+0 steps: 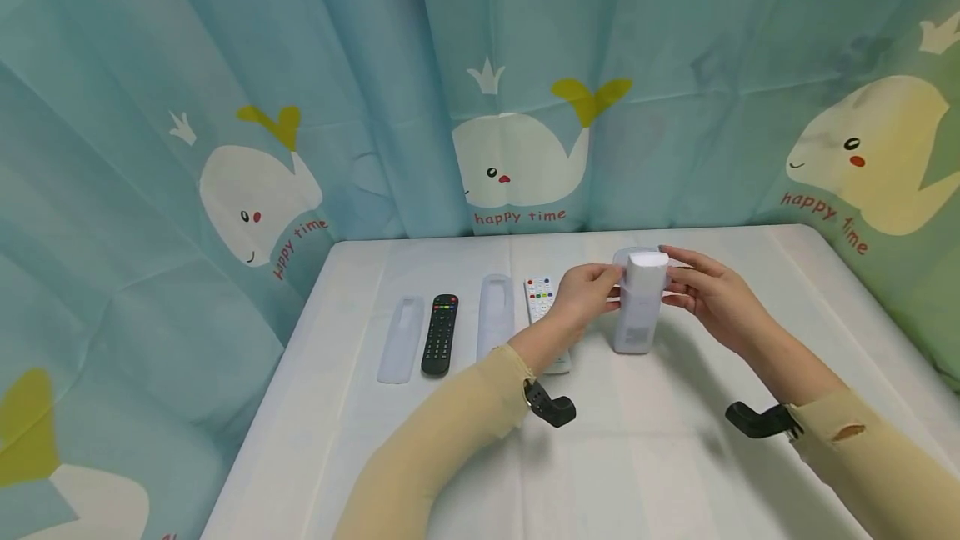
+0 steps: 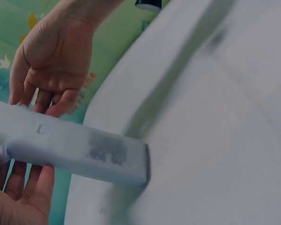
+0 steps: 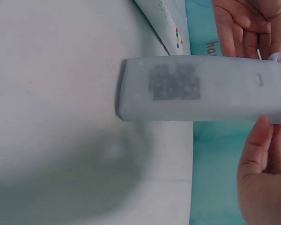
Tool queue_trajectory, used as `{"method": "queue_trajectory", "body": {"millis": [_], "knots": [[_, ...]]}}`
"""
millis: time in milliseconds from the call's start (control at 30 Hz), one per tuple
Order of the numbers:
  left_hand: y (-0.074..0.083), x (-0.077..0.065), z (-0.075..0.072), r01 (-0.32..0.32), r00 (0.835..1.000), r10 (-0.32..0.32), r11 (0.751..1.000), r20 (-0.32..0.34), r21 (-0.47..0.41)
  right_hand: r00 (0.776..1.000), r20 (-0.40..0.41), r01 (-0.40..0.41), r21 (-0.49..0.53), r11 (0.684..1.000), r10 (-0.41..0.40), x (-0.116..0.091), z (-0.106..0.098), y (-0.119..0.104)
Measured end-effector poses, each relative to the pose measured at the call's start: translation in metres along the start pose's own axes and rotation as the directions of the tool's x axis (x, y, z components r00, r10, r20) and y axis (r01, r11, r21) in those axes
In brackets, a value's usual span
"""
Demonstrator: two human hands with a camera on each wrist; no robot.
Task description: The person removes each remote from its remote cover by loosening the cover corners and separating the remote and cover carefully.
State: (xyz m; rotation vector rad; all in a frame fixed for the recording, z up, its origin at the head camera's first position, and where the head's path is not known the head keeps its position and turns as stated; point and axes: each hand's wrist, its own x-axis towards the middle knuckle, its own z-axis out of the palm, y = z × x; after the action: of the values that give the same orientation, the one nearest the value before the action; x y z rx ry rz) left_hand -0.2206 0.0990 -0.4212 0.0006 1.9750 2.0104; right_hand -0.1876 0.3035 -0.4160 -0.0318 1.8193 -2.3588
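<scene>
A white remote control point(image 1: 648, 263) stands on end on the table, its bare top sticking out of a translucent silicone cover point(image 1: 636, 327). A dark printed patch point(image 3: 174, 82) shows through the cover near its lower end. My left hand point(image 1: 581, 297) pinches the cover's upper edge from the left. On the opposite side, my right hand point(image 1: 708, 294) holds that edge between thumb and fingers. In the left wrist view the cover's rim point(image 2: 4, 151) is bunched at the left fingertips. The remote's front faces away from the head view.
Left of the hands lie a white remote point(image 1: 540, 294), partly behind the left wrist, an empty translucent cover point(image 1: 495, 311), a black remote point(image 1: 440, 336) and another empty cover point(image 1: 402, 340). A whale-printed curtain point(image 1: 390, 107) hangs behind the white table point(image 1: 600, 457).
</scene>
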Motion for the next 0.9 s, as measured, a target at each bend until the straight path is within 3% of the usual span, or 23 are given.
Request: {"method": "queue_trajectory", "body": {"millis": [200, 433, 667, 900], "knots": [[-0.002, 0.001, 0.000, 0.001, 1.000, -0.001, 1.000, -0.006, 0.007, 0.994, -0.036, -0.101, -0.022, 0.995, 0.100, -0.001, -0.004, 0.000], [-0.009, 0.005, 0.000, 0.057, 0.998, -0.058, 0.998, 0.006, 0.039, 0.979, -0.013, -0.203, 0.099, 0.974, 0.205, 0.003, -0.006, 0.006], [-0.018, 0.009, -0.001, 0.094, 0.995, -0.093, 0.995, 0.017, -0.037, 0.979, -0.064, -0.190, 0.078, 0.979, 0.195, 0.004, -0.003, 0.018], [-0.021, 0.009, 0.000, 0.137, 0.990, -0.137, 0.990, 0.026, -0.017, 0.978, -0.084, -0.191, 0.010, 0.982, 0.191, 0.002, -0.002, 0.026]]}}
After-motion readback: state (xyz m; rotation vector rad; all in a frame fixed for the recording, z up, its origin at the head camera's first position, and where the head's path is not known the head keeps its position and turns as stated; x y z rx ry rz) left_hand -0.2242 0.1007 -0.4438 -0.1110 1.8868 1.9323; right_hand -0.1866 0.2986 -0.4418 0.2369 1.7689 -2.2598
